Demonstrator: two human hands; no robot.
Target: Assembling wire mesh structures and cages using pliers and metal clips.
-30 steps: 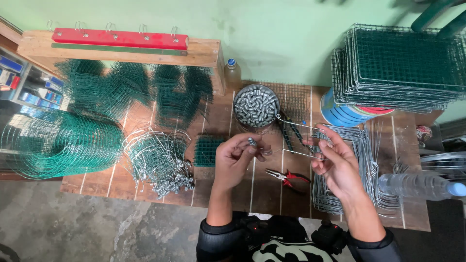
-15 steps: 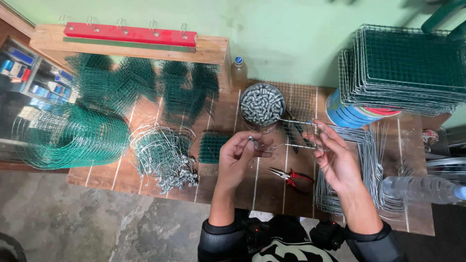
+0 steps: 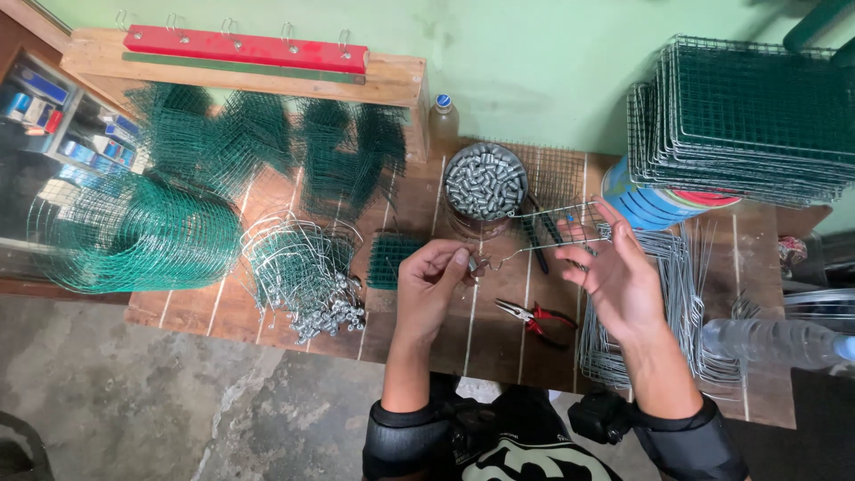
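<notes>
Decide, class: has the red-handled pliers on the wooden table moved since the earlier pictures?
No. The red-handled pliers lie on the same spot of the wooden table, below the round tin of grey metal pieces; only the camera shifted.

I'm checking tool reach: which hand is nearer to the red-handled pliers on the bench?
Right. The right hand hovers just above and right of the pliers; the left hand, pinching a bent wire, is farther off to their left.
</notes>
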